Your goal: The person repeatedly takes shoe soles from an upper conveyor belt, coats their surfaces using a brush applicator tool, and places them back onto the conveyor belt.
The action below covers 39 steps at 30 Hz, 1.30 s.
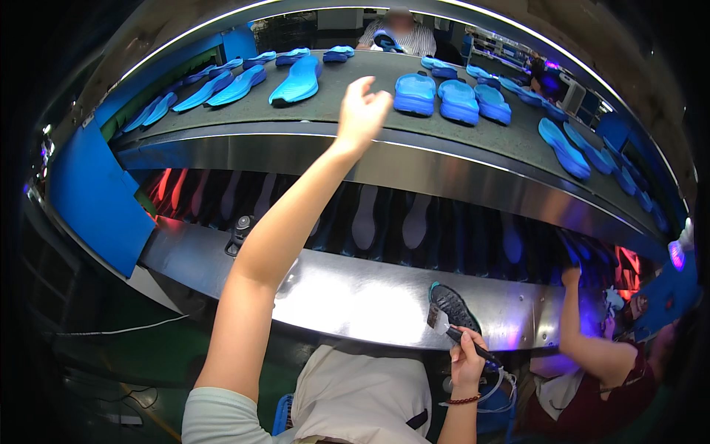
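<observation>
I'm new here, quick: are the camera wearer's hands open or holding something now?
Left hand: partly open, apparently empty.
Right hand: closed around a brush.

Soles (296,81) lie on the upper belt (248,115), left and right of the left hand (364,115), which is near the belt's front edge. Beneath, the lower belt (390,237) carries more soles (364,218). On the desk (370,311) before it, right of centre, another sole (452,300) lies behind the right hand's (467,355) brush (444,323).

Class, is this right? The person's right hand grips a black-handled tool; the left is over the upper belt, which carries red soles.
The colour is wrong: the head view shows blue soles on the upper belt. The right hand grips the black-handled tool, and the left hand is over that belt.
</observation>
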Each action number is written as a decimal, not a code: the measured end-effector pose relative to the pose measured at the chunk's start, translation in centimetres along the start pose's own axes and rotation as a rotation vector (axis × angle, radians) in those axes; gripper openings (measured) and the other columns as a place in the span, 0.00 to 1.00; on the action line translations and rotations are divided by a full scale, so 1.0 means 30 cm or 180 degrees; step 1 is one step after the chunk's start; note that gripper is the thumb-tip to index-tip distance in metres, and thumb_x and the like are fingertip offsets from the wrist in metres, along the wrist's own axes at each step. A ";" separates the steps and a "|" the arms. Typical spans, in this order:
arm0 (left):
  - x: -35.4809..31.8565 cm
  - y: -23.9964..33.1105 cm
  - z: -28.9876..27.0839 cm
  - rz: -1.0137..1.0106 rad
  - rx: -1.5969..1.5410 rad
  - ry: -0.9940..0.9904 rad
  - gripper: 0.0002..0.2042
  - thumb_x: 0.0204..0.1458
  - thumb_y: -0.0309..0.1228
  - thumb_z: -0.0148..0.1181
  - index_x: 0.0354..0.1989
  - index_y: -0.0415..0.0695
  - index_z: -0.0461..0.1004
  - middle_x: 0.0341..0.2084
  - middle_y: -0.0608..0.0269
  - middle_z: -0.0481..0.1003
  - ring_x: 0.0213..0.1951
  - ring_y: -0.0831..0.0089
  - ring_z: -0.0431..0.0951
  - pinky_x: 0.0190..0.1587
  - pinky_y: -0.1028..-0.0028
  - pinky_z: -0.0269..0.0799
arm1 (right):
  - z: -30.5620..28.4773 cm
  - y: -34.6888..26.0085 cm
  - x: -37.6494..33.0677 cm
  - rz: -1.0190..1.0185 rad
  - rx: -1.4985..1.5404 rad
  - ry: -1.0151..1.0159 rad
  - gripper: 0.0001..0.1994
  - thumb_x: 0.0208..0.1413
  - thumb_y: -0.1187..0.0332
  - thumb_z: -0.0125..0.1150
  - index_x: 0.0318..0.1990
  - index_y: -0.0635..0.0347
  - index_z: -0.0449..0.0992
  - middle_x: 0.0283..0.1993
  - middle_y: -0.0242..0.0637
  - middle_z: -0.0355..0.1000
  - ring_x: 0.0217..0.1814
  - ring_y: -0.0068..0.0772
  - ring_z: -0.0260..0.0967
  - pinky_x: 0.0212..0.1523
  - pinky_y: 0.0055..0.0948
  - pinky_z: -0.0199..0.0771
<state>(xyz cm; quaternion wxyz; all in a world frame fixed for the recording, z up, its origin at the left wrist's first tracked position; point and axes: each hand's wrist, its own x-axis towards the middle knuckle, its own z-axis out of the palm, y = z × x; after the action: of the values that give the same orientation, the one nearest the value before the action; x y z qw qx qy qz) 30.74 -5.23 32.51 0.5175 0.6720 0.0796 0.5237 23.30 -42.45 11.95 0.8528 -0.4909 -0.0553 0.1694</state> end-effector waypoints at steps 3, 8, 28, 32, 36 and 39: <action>0.045 -0.045 0.066 0.1034 0.1922 -0.0481 0.34 0.41 0.35 0.58 0.58 0.42 0.50 0.55 0.36 0.51 0.55 0.47 0.57 0.55 0.61 0.57 | -0.017 0.022 0.010 0.0069 -0.0078 0.0034 0.08 0.53 0.71 0.50 0.36 0.67 0.71 0.35 0.43 0.72 0.15 0.18 0.58 0.16 0.15 0.57; 0.067 -0.041 0.107 -0.0116 0.3107 -0.1433 0.33 0.43 0.46 0.56 0.57 0.48 0.55 0.54 0.44 0.55 0.55 0.51 0.58 0.55 0.61 0.57 | -0.014 0.047 0.009 0.0113 -0.0036 0.0047 0.09 0.55 0.70 0.49 0.36 0.67 0.71 0.34 0.40 0.72 0.15 0.19 0.59 0.17 0.16 0.58; -0.813 -0.165 -0.341 -0.2313 -0.3989 -0.1869 0.48 0.39 0.61 0.53 0.60 0.38 0.44 0.55 0.45 0.55 0.53 0.46 0.61 0.53 0.47 0.55 | -0.058 -0.007 0.063 -0.0282 0.0335 -0.0045 0.13 0.48 0.77 0.55 0.43 0.64 0.70 0.45 0.37 0.70 0.42 0.23 0.67 0.41 0.19 0.65; -1.021 -0.298 -0.324 -0.4075 -0.2688 -0.1903 0.30 0.31 0.27 0.59 0.48 0.32 0.61 0.36 0.48 0.71 0.40 0.53 0.72 0.45 0.57 0.69 | -0.045 -0.010 0.046 0.0076 0.0187 -0.0319 0.12 0.48 0.77 0.54 0.43 0.65 0.70 0.45 0.37 0.69 0.42 0.22 0.65 0.42 0.20 0.64; -1.161 -0.274 -0.295 -0.4026 -0.2991 -0.1297 0.32 0.46 0.48 0.54 0.56 0.42 0.57 0.45 0.51 0.67 0.45 0.55 0.69 0.51 0.57 0.63 | 0.033 0.019 0.041 0.0232 -0.0067 -0.0755 0.11 0.48 0.77 0.55 0.41 0.68 0.71 0.42 0.39 0.70 0.44 0.25 0.66 0.46 0.23 0.64; -1.102 -0.130 -0.214 -0.3897 -0.4076 -0.1364 0.40 0.42 0.63 0.46 0.57 0.44 0.54 0.47 0.51 0.66 0.47 0.54 0.68 0.50 0.54 0.63 | 0.078 0.056 0.044 0.0304 0.0075 -0.1041 0.10 0.47 0.77 0.54 0.39 0.68 0.72 0.41 0.41 0.71 0.45 0.28 0.66 0.50 0.26 0.62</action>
<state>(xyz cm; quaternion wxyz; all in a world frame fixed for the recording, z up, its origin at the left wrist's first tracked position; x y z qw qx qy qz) 12.89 -21.00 8.40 0.9830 0.1794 0.0187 -0.0345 23.52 -39.30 11.61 0.8291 -0.4489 -0.1679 0.2880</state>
